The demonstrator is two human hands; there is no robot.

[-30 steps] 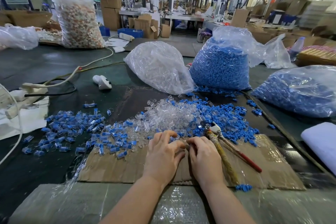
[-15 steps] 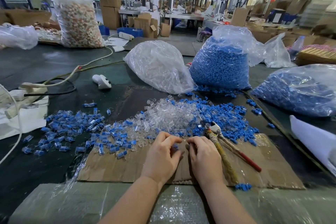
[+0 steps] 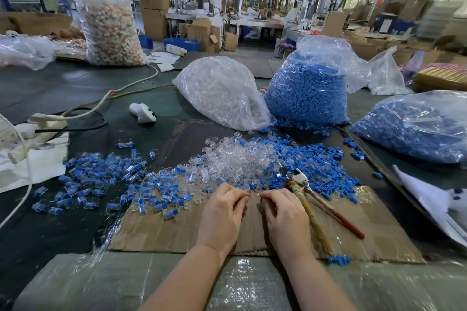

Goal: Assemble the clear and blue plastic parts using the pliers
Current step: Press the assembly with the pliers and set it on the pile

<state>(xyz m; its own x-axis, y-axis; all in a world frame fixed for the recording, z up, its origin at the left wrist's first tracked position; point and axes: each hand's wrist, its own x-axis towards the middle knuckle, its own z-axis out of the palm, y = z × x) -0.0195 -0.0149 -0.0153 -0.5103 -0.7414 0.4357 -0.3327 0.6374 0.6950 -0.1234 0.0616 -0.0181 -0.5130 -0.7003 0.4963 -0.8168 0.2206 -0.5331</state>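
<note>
My left hand [image 3: 222, 212] and my right hand [image 3: 284, 214] lie side by side on the cardboard sheet [image 3: 177, 230], fingers curled. The left pinches a small clear part, mostly hidden by the fingers. In the right hand's fingertips sits a small blue part [image 3: 261, 201]. Just past the hands is a pile of clear parts [image 3: 240, 159] mixed with loose blue parts [image 3: 318, 161]. The pliers [image 3: 316, 199], one handle wrapped in tape and the other red, lie on the cardboard right beside my right hand, held by neither hand.
Assembled blue-and-clear pieces [image 3: 101, 177] are spread to the left. A bag of clear parts [image 3: 219, 91] and two bags of blue parts [image 3: 308, 91] [image 3: 417, 126] stand behind. A power strip with cables [image 3: 48, 121] and white cloth [image 3: 439, 202] flank the work area.
My hands have drawn slightly apart, leaving a small gap between the fingertips. The white cloth at the right has shifted into a new shape. The pliers have not moved.
</note>
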